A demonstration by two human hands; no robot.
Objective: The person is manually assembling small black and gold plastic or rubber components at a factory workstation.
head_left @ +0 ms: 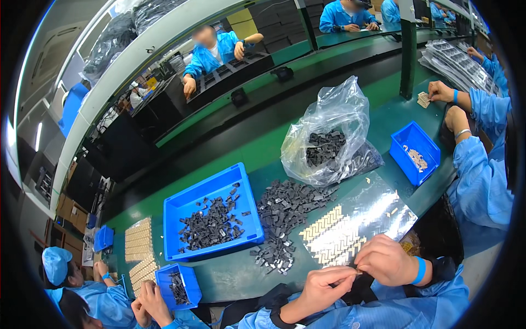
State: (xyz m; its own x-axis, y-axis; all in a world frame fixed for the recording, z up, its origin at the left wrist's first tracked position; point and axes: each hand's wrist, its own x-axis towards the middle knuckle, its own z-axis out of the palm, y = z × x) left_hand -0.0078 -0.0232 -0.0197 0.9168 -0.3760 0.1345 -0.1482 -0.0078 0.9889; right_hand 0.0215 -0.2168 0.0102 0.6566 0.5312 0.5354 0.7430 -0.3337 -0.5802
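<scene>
My left hand (pixel 323 289) and my right hand (pixel 384 260) meet at the near table edge, fingertips pinched together. A tiny brownish piece shows between them, too small to name. Just beyond my hands lies a shiny clear sheet (pixel 383 206) carrying rows of small cream-coloured pieces (pixel 332 239). To the left of that sheet spreads a loose pile of small black plastic parts (pixel 287 211). Several cream pieces lie scattered on the sheet's right part.
A large blue tray (pixel 253 211) of black parts stands left of the pile. Behind the pile sits an open clear plastic bag (pixel 350 104) of black parts. A blue bin (pixel 405 164) is at right, a small blue bin (pixel 192 290) at lower left. Co-workers' hands work on both sides.
</scene>
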